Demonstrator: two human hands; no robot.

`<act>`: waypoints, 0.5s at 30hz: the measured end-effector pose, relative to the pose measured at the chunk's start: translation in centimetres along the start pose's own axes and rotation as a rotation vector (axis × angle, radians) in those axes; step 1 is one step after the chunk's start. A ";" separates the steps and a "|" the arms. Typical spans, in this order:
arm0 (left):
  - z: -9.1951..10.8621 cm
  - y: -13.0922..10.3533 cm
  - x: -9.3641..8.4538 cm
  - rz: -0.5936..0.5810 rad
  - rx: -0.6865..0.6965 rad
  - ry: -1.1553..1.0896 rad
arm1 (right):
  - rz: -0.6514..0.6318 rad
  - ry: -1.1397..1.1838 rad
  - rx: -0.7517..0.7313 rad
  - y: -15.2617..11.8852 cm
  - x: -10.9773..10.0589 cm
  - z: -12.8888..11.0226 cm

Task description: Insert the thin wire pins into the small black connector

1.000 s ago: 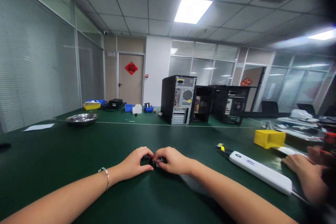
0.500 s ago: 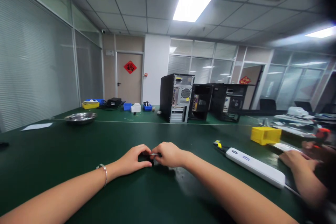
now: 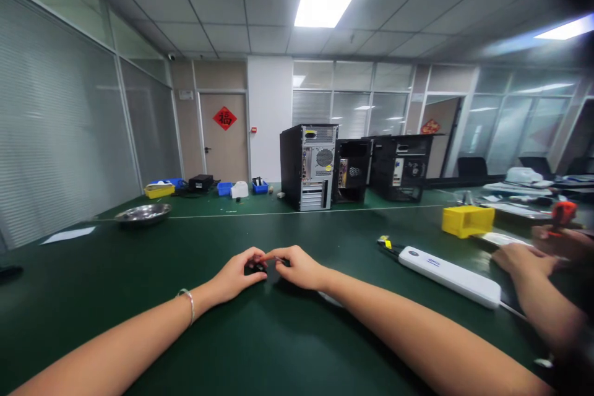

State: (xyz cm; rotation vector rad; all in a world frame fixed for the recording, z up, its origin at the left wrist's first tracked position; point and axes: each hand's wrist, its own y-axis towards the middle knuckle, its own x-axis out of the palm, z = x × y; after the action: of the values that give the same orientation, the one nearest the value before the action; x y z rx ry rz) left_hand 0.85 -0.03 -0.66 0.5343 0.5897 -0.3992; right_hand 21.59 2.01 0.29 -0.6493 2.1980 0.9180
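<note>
My left hand point(image 3: 239, 272) rests near the middle of the green table point(image 3: 223, 346), its fingers curled around a small black object point(image 3: 254, 268) that is too small to name. A silver bracelet is on that wrist. Touching it from the right is my right hand point(image 3: 299, 267), its index finger stretched toward the left fingertips. Something thin and dark shows under the right fingers, but what it is stays unclear.
A white power strip point(image 3: 450, 273) lies at the right, near a yellow bin point(image 3: 468, 221). Farther right, another person's hands hold an orange-handled tool point(image 3: 563, 215). Computer cases point(image 3: 309, 167) stand behind. A metal dish point(image 3: 145, 214) sits at the left.
My right index finger has extended onto the left fingertips, and the thin light piece between the hands no longer shows. The other person's orange tool is raised higher. The view has shifted slightly.
</note>
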 end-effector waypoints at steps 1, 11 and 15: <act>-0.2 0.0 0.0 0.012 -0.005 -0.033 | 0.046 0.043 0.015 0.1 0.1 0.1; -1.8 0.2 0.2 0.181 -0.014 -0.201 | 0.143 0.275 0.180 0.4 0.8 2.1; -2.1 0.3 0.1 0.199 -0.016 -0.230 | 0.054 0.255 0.159 0.1 0.9 1.8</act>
State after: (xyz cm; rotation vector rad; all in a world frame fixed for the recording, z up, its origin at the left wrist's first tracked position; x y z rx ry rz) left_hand 0.25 1.40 -2.08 0.5183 0.3150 -0.2621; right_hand 21.64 3.24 -1.29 -0.6637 2.4961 0.7088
